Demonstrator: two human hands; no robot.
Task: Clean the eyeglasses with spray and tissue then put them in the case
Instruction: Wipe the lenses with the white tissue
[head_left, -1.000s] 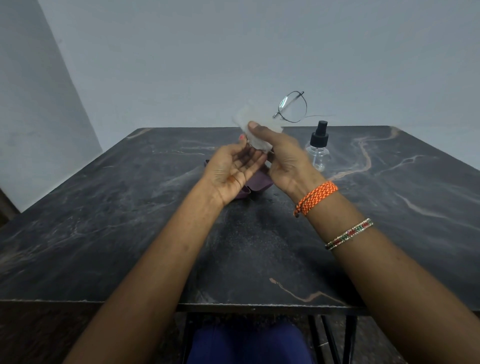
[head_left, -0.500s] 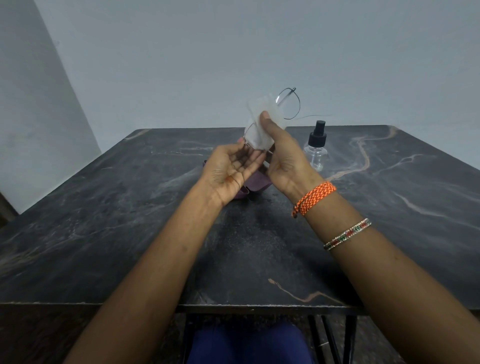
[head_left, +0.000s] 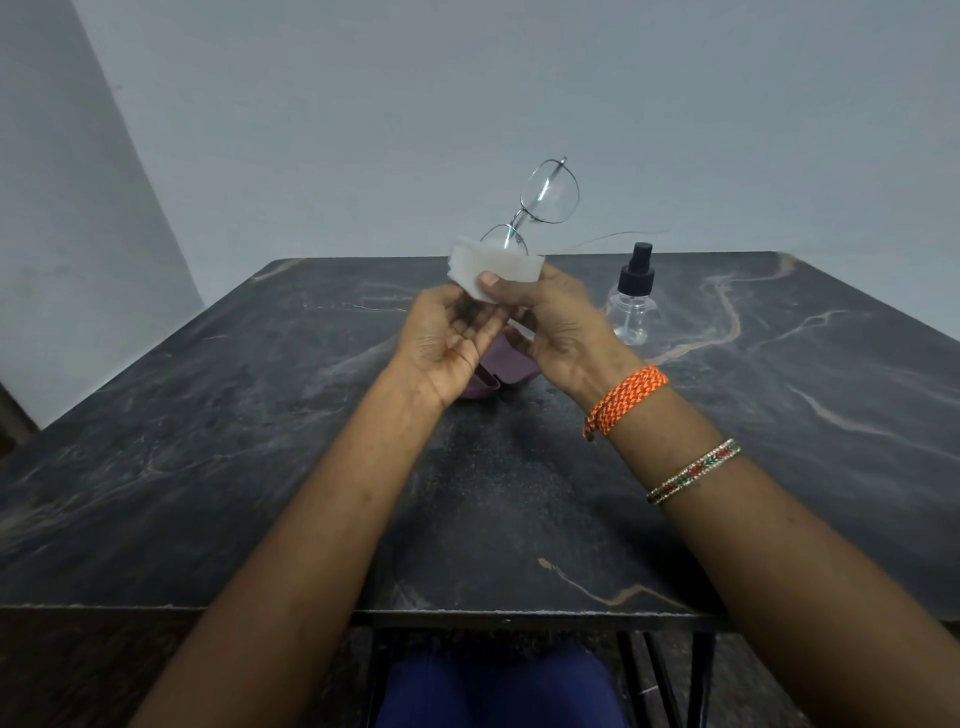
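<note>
Head view centres on the eyeglasses (head_left: 540, 208) — a thin metal wire frame with clear rounded lenses, held up in the air above the worktop (head_left: 208, 441), one lens raised and the lower lens half wrapped in folded white tissue (head_left: 488, 267). They look light and fragile; the wire would bend under a hard squeeze, so the rim and bridge seem the safest hold, with only gentle pressure through the tissue on the slick lens. The right hand (head_left: 561, 332) pinches the tissue around that lower lens, thumb on top. The left hand (head_left: 447, 343) is just beside it, palm up, fingers loosely curled — whether it grips the frame cannot be told. Below the eyeglasses lies the purple case (head_left: 493, 371), partly hidden by the hands. To their right stands the clear spray bottle (head_left: 631, 306), black-capped.
</note>
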